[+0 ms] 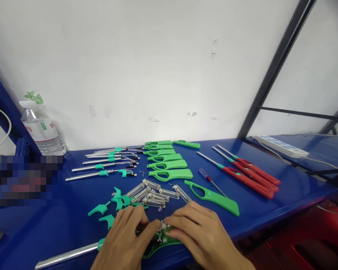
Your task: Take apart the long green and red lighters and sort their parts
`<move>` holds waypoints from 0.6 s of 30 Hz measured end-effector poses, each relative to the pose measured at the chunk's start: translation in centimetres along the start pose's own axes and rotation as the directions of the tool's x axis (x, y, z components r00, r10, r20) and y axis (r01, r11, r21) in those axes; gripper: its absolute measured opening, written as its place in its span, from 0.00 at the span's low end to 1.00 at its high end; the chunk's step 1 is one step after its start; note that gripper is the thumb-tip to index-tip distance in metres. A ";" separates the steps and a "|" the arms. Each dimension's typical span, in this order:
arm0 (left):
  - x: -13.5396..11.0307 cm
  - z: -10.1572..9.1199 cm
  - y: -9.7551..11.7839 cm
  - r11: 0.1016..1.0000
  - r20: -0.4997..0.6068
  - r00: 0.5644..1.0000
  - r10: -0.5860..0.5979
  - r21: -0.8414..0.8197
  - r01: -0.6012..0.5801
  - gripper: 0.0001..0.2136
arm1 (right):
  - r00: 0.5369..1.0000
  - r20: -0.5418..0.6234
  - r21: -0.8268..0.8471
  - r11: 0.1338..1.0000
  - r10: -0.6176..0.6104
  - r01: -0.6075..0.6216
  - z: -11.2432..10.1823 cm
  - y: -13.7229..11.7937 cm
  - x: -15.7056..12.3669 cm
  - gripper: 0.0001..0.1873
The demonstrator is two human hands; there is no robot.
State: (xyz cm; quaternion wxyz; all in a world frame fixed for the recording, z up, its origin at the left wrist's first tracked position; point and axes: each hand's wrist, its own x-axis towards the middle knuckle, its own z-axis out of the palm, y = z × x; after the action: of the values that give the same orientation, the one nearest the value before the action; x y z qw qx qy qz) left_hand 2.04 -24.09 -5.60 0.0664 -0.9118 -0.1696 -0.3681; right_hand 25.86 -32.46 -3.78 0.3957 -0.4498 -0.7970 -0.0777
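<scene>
My left hand (129, 234) curls around a partly open green lighter casing (157, 250) at the table's front edge, its thumb near thin white wires. My right hand (198, 230) has its fingers closed on the casing's other end, pinching at small parts inside. These parts are mostly hidden by the fingers. Left of the hands, a metal lighter tube (70, 255) with a teal collar sticks out. Just beyond lie several clear fuel tanks (154, 202) and loose teal triggers (100, 209). A green casing half (216, 198) lies right of my right hand.
Further back are metal tubes with wires (92, 167) and a row of green casing halves (170, 174). On the right lie red lighters (248, 182) and a screwdriver (211, 182). A water bottle (43, 129) stands at left; a power strip (281, 146) lies at far right.
</scene>
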 end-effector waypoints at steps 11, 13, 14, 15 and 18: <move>0.6 -0.6 0.3 0.999 -0.002 0.999 -0.045 0.026 0.045 0.22 | 0.998 -0.009 0.013 0.998 0.055 -0.054 0.0 0.2 -0.2 0.11; 0.7 -0.9 0.6 0.997 0.005 0.998 -0.059 0.058 0.058 0.17 | 0.998 -0.009 0.010 0.998 0.059 -0.059 0.0 0.2 -0.2 0.12; 0.7 -0.9 0.6 0.995 0.001 0.998 -0.064 0.071 0.064 0.14 | 0.999 -0.011 0.007 0.999 0.051 -0.051 0.0 0.2 -0.2 0.12; 0.8 -0.9 0.7 0.995 0.000 0.998 -0.062 0.078 0.062 0.10 | 0.999 -0.015 0.002 0.999 0.038 -0.038 0.0 0.1 -0.2 0.12; 0.9 -0.7 0.5 0.998 -0.012 1.000 -0.017 0.068 0.018 0.08 | 0.999 -0.036 -0.020 1.000 0.002 -0.003 -0.1 0.0 -0.2 0.13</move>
State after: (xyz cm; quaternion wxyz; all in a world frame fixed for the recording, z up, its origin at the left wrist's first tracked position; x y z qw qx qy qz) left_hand 2.37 -24.54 -4.46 0.0952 -0.9053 -0.1896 -0.3680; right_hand 25.94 -32.65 -3.90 0.4055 -0.4532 -0.7883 -0.0933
